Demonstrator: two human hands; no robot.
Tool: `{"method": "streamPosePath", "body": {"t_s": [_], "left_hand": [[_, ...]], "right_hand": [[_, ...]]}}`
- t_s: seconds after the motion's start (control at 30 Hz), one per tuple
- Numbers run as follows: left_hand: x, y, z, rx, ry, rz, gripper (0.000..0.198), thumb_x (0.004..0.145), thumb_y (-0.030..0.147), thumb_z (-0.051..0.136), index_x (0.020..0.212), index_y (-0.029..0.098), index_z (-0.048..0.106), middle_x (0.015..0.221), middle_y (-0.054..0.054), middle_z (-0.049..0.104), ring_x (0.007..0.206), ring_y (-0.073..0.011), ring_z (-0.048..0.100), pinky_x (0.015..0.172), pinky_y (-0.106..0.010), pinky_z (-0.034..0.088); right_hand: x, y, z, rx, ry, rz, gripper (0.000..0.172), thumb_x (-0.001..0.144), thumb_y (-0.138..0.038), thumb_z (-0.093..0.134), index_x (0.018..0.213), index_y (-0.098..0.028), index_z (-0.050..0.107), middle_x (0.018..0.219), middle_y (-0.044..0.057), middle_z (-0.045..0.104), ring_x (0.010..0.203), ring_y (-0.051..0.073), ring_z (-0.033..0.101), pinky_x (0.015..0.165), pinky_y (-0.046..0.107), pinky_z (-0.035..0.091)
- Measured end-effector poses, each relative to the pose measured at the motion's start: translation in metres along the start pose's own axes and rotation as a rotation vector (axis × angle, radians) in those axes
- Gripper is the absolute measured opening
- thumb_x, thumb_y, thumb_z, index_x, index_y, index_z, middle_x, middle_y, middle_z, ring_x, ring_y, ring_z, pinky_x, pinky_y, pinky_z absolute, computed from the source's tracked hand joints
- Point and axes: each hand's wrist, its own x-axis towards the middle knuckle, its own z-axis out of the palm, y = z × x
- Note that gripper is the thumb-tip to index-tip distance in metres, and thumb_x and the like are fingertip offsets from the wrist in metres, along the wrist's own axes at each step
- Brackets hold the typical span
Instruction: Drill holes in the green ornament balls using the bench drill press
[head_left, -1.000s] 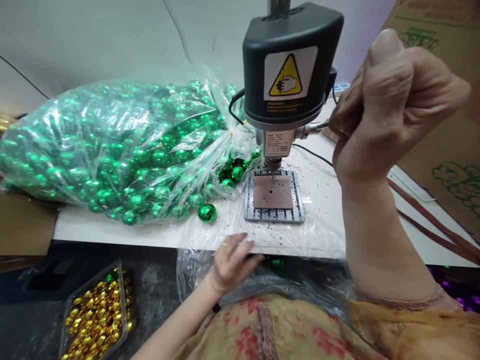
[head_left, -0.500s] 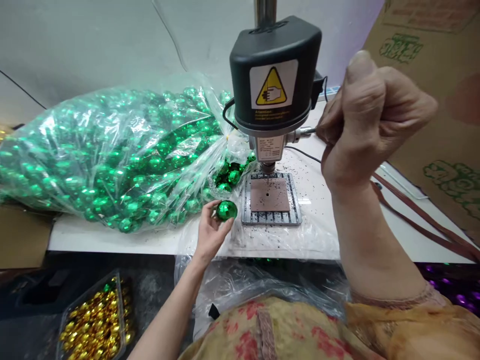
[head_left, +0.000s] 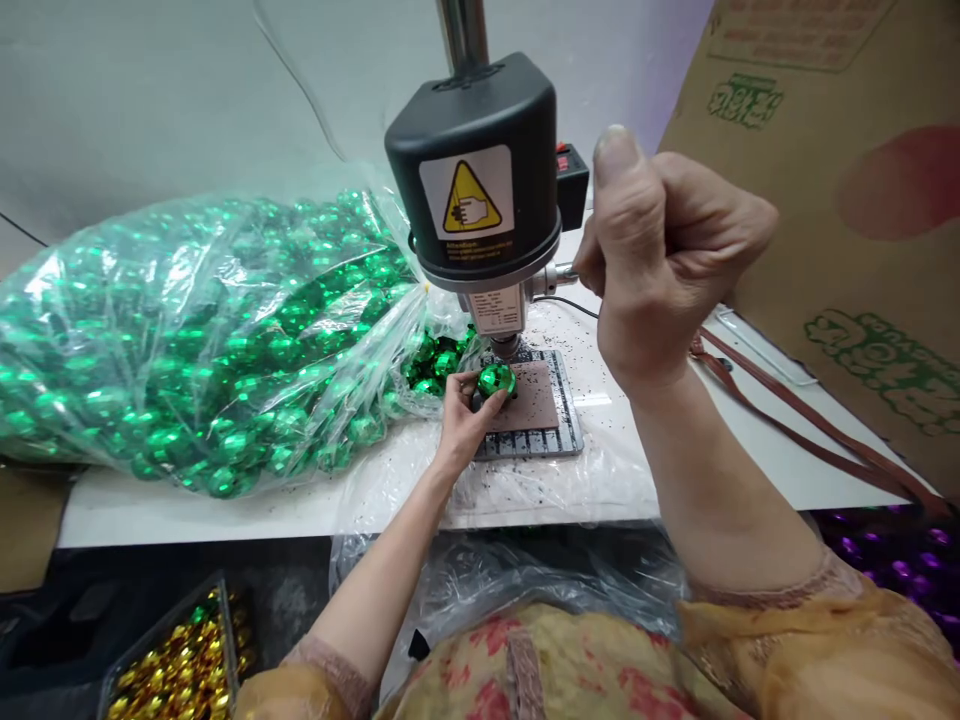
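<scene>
Between the thumb and fingers of my left hand (head_left: 466, 415) is a shiny green faceted ball (head_left: 496, 380). It is over the reddish-brown pad (head_left: 538, 405) on the slotted metal base (head_left: 568, 425), below the chuck (head_left: 506, 346) of a small black drill press (head_left: 472, 170). The ball hides part of the pad; whether the bit touches it I cannot tell. My right hand (head_left: 667, 250) is closed around the drill press lever (head_left: 556, 277), whose far end is hidden in the fist. Dark shavings lie on the pad and base.
A clear bag (head_left: 202, 330) of green balls fills the table's left, several spilling from its mouth (head_left: 439, 365). A cardboard box (head_left: 847, 230) and brown straps (head_left: 810, 425) are at right. Gold balls fill a clear bin (head_left: 176, 665) below left; purple ones (head_left: 900, 560) show lower right.
My left hand has carried the green ball rightward from beside the base to over the pad, under the chuck. My right hand stays closed on the lever. The view has shifted.
</scene>
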Motion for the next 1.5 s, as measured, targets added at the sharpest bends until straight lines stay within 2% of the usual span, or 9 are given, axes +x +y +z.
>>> {"method": "streamPosePath", "body": {"t_s": [0.1,0.4,0.53,0.73,0.83,0.97,1.03,1.23,1.5], "left_hand": [[0.002,-0.006,-0.002,0.068,-0.026,0.049,0.052,0.072,0.038,0.086,0.108,0.02,0.053,0.104,-0.005,0.072,0.098,-0.0166,0.07,0.088,-0.03,0.053],[0.001,-0.002,0.003,0.361,-0.08,0.242,0.051,0.075,0.034,0.083,0.119,0.021,0.06,0.114,-0.007,0.068,0.11,-0.0225,0.066,0.098,-0.037,0.052],[-0.005,0.004,0.01,0.43,-0.097,0.284,0.05,0.078,0.03,0.08,0.123,0.022,0.059,0.118,-0.007,0.068,0.112,-0.0231,0.066,0.099,-0.038,0.053],[-0.006,0.002,0.011,0.406,-0.141,0.298,0.051,0.081,0.03,0.078,0.125,0.021,0.055,0.122,-0.008,0.067,0.115,-0.023,0.066,0.101,-0.038,0.053],[-0.005,0.001,0.009,0.408,-0.149,0.305,0.05,0.081,0.032,0.079,0.124,0.021,0.056,0.12,-0.008,0.067,0.114,-0.023,0.066,0.1,-0.038,0.054],[-0.005,0.0,0.008,0.43,-0.135,0.336,0.05,0.081,0.033,0.079,0.124,0.022,0.056,0.12,-0.009,0.067,0.115,-0.0244,0.067,0.1,-0.039,0.054],[-0.004,-0.001,0.009,0.425,-0.14,0.344,0.051,0.081,0.033,0.079,0.125,0.022,0.057,0.121,-0.009,0.067,0.115,-0.0248,0.066,0.1,-0.04,0.054],[-0.004,-0.001,0.008,0.411,-0.15,0.343,0.05,0.081,0.034,0.079,0.125,0.022,0.058,0.122,-0.009,0.067,0.116,-0.0253,0.065,0.101,-0.04,0.053],[-0.005,-0.002,0.008,0.375,-0.154,0.35,0.051,0.082,0.035,0.078,0.127,0.023,0.057,0.126,-0.009,0.066,0.12,-0.0258,0.064,0.105,-0.042,0.051]], "right_hand": [[0.0,-0.002,0.0,0.007,0.023,0.012,0.046,0.089,-0.026,0.061,0.048,-0.016,0.043,0.044,-0.009,0.037,0.041,-0.002,0.032,0.048,0.02,0.03],[0.001,-0.002,0.003,0.094,0.041,0.006,0.048,0.087,-0.031,0.065,0.046,-0.016,0.044,0.042,-0.007,0.037,0.04,-0.001,0.03,0.046,0.023,0.029],[0.013,0.011,0.008,0.158,0.01,-0.037,0.05,0.081,-0.048,0.066,0.047,-0.018,0.045,0.04,-0.007,0.036,0.037,0.002,0.028,0.042,0.027,0.026],[0.027,0.027,0.014,0.074,-0.051,0.052,0.057,0.076,-0.068,0.057,0.048,-0.021,0.041,0.042,-0.005,0.033,0.04,0.007,0.03,0.044,0.03,0.028],[0.02,0.02,0.011,0.125,-0.029,0.014,0.055,0.081,-0.059,0.062,0.048,-0.021,0.042,0.041,-0.006,0.034,0.039,0.006,0.027,0.045,0.03,0.026],[0.0,0.006,0.002,0.119,0.017,-0.008,0.045,0.091,-0.027,0.063,0.05,-0.019,0.046,0.045,-0.006,0.041,0.041,0.003,0.033,0.047,0.027,0.027],[-0.011,0.002,-0.001,0.094,0.054,0.004,0.045,0.091,-0.022,0.061,0.049,-0.019,0.043,0.045,-0.006,0.039,0.041,0.004,0.035,0.046,0.028,0.026],[-0.029,0.009,-0.008,0.019,0.045,-0.023,0.049,0.091,-0.035,0.058,0.05,-0.022,0.036,0.044,-0.004,0.034,0.039,0.008,0.031,0.043,0.033,0.026],[-0.035,0.019,-0.01,0.023,0.101,-0.133,0.054,0.09,-0.029,0.06,0.046,-0.02,0.031,0.042,-0.004,0.029,0.038,0.006,0.034,0.044,0.033,0.027]]}}
